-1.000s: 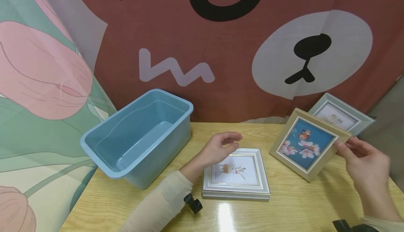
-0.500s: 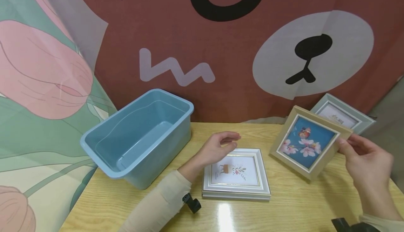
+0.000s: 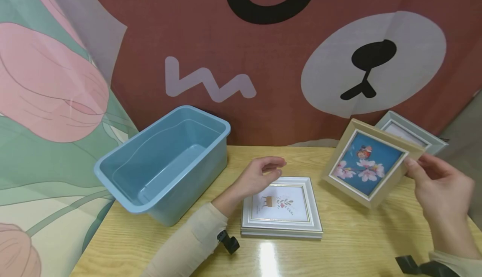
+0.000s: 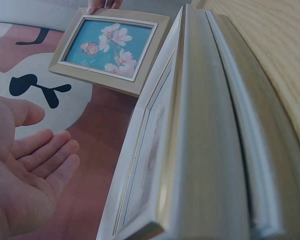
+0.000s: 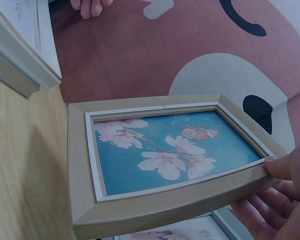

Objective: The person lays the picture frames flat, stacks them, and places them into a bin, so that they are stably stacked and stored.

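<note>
My right hand (image 3: 442, 189) pinches a tan picture frame (image 3: 401, 176) by its right side, thumb on the front and fingers behind. The frame, with a blue print of pink blossoms and a butterfly, is tilted and held above the table. Behind it lies a pale green-grey picture frame (image 3: 437, 143), partly hidden. My left hand (image 3: 260, 176) hovers with loosely bent fingers over a white picture frame (image 3: 314, 210), holding nothing. In the left wrist view this white picture frame (image 4: 200, 125) lies stacked on another frame (image 4: 260, 125).
A blue plastic bin (image 3: 199, 180) stands on the left of the wooden table (image 3: 211, 252), with nothing seen inside it. A curtain (image 3: 271, 114) with a large bear print hangs right behind the table.
The right hand has lifted the tan picture frame slightly, and it covers more of the green-grey one behind. My left hand has hardly moved.
</note>
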`<control>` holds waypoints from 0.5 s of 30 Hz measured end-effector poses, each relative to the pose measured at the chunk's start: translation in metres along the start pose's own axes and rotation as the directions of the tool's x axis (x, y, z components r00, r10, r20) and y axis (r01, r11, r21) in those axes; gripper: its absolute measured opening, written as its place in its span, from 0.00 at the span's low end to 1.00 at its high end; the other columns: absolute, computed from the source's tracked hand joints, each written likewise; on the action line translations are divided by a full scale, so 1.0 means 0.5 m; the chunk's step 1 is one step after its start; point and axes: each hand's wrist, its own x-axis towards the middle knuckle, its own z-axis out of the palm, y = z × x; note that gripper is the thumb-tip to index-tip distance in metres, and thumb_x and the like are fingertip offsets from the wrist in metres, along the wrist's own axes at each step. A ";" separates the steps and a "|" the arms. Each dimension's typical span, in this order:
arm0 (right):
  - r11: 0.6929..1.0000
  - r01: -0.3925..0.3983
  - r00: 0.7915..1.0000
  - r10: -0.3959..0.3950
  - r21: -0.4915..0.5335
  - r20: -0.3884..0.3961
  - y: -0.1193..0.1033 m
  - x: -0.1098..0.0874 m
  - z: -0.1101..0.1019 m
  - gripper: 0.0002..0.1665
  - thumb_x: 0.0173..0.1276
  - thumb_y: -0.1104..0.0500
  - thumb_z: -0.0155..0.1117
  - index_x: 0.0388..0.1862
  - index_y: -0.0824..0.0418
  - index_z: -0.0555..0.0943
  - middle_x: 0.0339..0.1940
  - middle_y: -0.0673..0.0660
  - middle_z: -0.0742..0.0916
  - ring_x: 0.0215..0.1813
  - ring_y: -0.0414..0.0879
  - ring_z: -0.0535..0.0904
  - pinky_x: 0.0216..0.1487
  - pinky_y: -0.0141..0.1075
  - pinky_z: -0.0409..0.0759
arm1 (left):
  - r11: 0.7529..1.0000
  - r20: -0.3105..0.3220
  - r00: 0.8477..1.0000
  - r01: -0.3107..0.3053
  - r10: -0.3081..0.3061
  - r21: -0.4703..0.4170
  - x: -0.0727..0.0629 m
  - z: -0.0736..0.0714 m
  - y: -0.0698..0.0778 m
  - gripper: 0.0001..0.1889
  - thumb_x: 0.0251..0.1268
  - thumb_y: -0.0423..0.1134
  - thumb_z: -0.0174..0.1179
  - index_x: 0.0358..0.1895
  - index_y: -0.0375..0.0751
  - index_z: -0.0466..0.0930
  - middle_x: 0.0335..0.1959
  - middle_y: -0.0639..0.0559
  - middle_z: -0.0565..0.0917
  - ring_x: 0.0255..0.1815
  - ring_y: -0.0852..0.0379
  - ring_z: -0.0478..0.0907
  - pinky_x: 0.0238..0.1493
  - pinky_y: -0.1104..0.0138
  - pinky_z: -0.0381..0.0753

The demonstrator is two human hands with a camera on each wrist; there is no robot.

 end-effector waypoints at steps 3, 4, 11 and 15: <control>1.000 -0.009 1.000 0.009 0.023 0.004 -0.008 0.001 0.002 0.26 0.74 0.58 0.74 0.69 0.57 0.85 0.25 0.25 0.86 0.26 0.20 0.83 0.28 0.14 0.75 | 1.000 0.002 1.000 -0.007 0.007 -0.002 0.001 0.000 -0.001 0.19 0.81 0.34 0.59 0.69 0.36 0.82 0.68 0.41 0.86 0.71 0.46 0.82 0.77 0.56 0.79; 1.000 -0.008 1.000 0.008 0.020 0.004 -0.011 0.001 0.003 0.27 0.74 0.58 0.74 0.70 0.59 0.84 0.26 0.25 0.86 0.26 0.20 0.83 0.29 0.14 0.75 | 1.000 0.003 1.000 -0.007 0.007 -0.001 0.002 -0.001 -0.002 0.19 0.81 0.34 0.59 0.69 0.36 0.82 0.68 0.41 0.86 0.71 0.46 0.82 0.77 0.56 0.79; 1.000 0.019 1.000 -0.019 -0.012 -0.009 -0.029 -0.003 0.004 0.30 0.75 0.56 0.73 0.73 0.63 0.81 0.29 0.25 0.84 0.25 0.20 0.82 0.29 0.13 0.75 | 1.000 0.018 1.000 -0.003 0.003 -0.007 0.001 0.001 -0.001 0.19 0.81 0.36 0.62 0.69 0.36 0.82 0.69 0.40 0.85 0.72 0.44 0.82 0.78 0.56 0.78; 1.000 0.020 1.000 -0.020 0.023 -0.005 -0.044 -0.005 0.004 0.29 0.75 0.57 0.73 0.72 0.62 0.82 0.30 0.27 0.85 0.26 0.22 0.83 0.29 0.14 0.77 | 1.000 0.030 1.000 -0.007 0.007 -0.009 0.002 0.001 0.000 0.20 0.80 0.35 0.62 0.70 0.36 0.81 0.70 0.40 0.85 0.73 0.40 0.80 0.78 0.53 0.77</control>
